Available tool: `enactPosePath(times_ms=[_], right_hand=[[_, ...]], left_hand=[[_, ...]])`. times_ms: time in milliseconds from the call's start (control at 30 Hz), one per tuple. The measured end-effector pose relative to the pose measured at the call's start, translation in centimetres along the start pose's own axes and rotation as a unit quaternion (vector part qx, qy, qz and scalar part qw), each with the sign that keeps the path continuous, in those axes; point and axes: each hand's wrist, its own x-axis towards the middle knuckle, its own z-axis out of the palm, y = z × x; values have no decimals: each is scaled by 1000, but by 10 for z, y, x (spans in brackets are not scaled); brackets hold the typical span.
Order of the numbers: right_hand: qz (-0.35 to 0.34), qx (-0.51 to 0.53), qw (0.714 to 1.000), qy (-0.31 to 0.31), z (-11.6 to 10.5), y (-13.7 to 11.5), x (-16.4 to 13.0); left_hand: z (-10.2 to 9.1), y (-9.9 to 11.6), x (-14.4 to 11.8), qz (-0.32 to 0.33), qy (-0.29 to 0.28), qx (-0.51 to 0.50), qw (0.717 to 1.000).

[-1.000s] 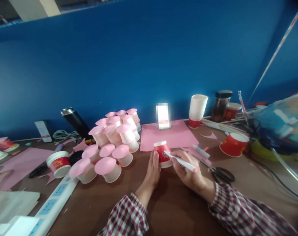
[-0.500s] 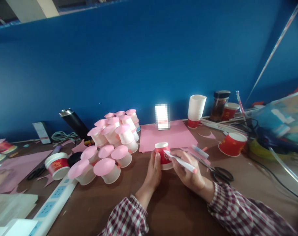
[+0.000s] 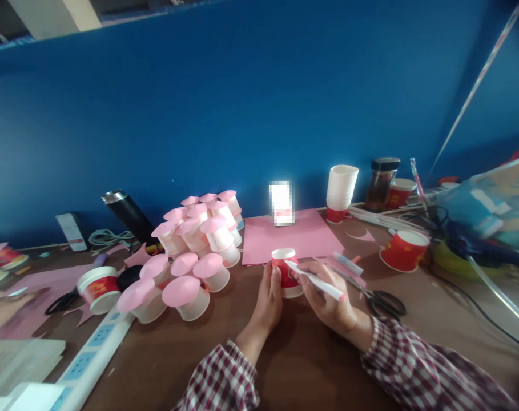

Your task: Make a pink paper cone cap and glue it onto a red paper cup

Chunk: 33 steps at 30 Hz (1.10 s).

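Note:
My left hand is closed around the left side of a red paper cup with a white rim, just in front of the pink paper sheet. A white marker with a pinkish-red end is pinched in my right hand. Its tip points at the upper part of the cup; whether it touches I cannot tell. To the left stand several white cups topped with pink paper discs, some of them stacked.
Black-handled scissors and a capped marker lie to the right, near a red cup. Stacked cups and a dark jar stand behind. A power strip runs along the left; another person's hand is beyond it.
The cup and both my hands have shifted very slightly, with the same hold on cup and marker. The other person's hand at the far left has moved further into view.

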Motion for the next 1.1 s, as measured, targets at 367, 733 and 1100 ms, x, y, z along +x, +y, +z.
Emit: enactPosePath(times_ms=[367,733,1100], right_hand=[[44,-7,998,32,-2,-7,9],[74,4,997,0,-3,-6,5],[73,-4,997,17,-3,-4,7]], left_hand=[[-2,-14,7,-50,46,-128,989],[-3,6,4,-55,58,-55,995],[-2,3,4,-22,26,-85,996]])
